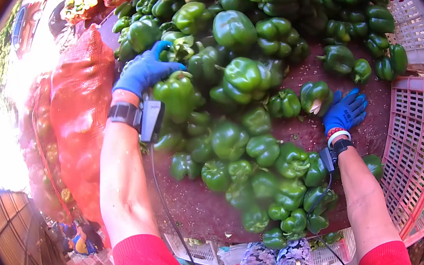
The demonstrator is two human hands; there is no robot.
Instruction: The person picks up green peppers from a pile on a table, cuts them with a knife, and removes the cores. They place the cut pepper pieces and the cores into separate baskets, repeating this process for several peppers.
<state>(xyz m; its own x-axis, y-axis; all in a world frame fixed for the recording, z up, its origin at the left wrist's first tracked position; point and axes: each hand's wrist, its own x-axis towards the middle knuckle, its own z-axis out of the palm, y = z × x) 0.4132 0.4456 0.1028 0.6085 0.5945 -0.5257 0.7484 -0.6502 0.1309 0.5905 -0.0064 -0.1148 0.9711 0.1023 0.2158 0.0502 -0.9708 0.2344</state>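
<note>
Green bell peppers [229,140] lie in a loose spread over a dark red tabletop [289,72], heaped higher at the back. My left hand [146,70], in a blue glove, reaches over the left side of the heap. Its thumb and fingers are apart, with the tips close to a paler, crumpled green pepper [183,47]. Just below that hand sits a big bright green pepper [175,97]. On the right, my gloved right hand [346,110] lies against the tabletop with its fingers spread. Beside its thumb side is a pepper with a whitish broken patch [316,97].
Red mesh sacks [87,126] stand full along the left edge. Pink-rimmed plastic crates [414,123] border the right side, one more [404,19] behind them. Pale crates show below the front edge. A person [82,238] is low at far left.
</note>
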